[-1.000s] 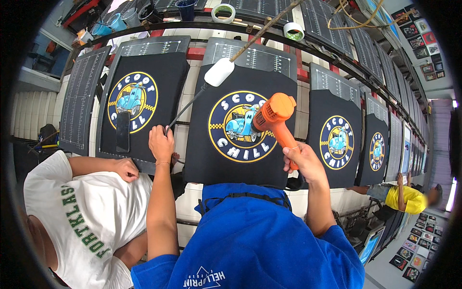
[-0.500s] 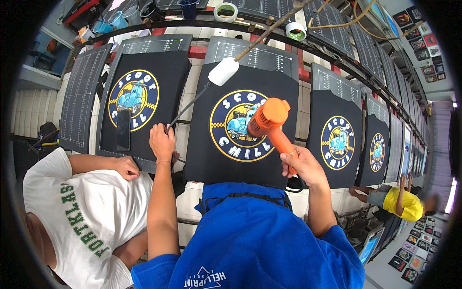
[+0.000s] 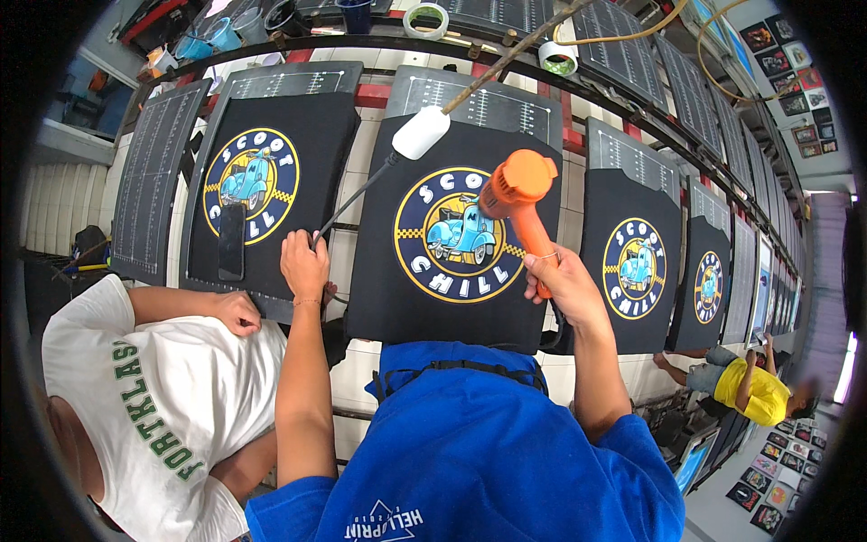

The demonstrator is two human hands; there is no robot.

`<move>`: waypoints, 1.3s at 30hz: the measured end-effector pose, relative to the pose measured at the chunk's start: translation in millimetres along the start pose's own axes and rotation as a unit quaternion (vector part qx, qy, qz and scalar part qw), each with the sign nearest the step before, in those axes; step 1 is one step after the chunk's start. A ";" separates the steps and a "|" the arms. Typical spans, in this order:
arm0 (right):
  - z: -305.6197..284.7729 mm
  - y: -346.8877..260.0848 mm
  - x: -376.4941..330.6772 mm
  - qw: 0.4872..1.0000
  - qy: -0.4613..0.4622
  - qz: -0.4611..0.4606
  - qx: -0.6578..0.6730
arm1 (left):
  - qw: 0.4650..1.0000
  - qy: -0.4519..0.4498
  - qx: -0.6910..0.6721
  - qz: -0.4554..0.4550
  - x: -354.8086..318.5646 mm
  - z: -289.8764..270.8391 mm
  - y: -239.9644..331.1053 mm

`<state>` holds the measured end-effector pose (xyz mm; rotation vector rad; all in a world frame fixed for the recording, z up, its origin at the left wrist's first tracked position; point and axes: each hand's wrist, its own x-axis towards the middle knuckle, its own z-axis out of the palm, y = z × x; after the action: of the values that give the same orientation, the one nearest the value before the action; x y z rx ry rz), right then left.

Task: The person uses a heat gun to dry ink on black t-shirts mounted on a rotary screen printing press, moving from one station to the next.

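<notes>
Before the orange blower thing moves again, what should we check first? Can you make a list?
1. Right hand grips the orange heat gun by its handle: ok.
2. Nozzle points at the round scooter print on the middle black shirt: ok.
3. Left hand is away from the nozzle, at the shirt's left edge: ok.
4. Black cord lies clear of the print: ok.
5. The neighbour's hand stays at the other board: ok.
6. Whether the print is dry: cannot tell.

Long print bench [image 3: 578,135]: row of gridded platens [image 3: 479,99]; black printed shirts [image 3: 452,244] stretched flat on them; dark phone [image 3: 231,241] lying on left shirt [image 3: 262,181].
</notes>
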<state>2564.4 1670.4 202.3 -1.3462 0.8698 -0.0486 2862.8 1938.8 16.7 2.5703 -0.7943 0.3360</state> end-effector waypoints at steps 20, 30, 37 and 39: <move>27.7 -3.6 13.2 0.998 -0.060 0.014 0.006 | 1.000 -0.010 0.006 -0.007 0.6 -0.9 -0.4; 37.6 -8.9 17.8 0.996 -0.088 0.027 -0.009 | 1.000 -0.010 0.000 -0.008 -0.1 0.0 -1.2; 44.2 -8.1 7.9 0.992 -0.116 0.042 -0.012 | 1.000 0.001 -0.004 -0.001 -1.5 1.5 -4.8; 43.8 -6.6 7.5 0.989 -0.133 0.056 -0.015 | 1.000 0.003 -0.005 0.000 -1.6 1.4 -4.9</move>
<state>2597.5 1700.9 202.7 -1.2941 0.7199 0.2272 2864.6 1942.6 13.3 2.5582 -0.7926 0.3392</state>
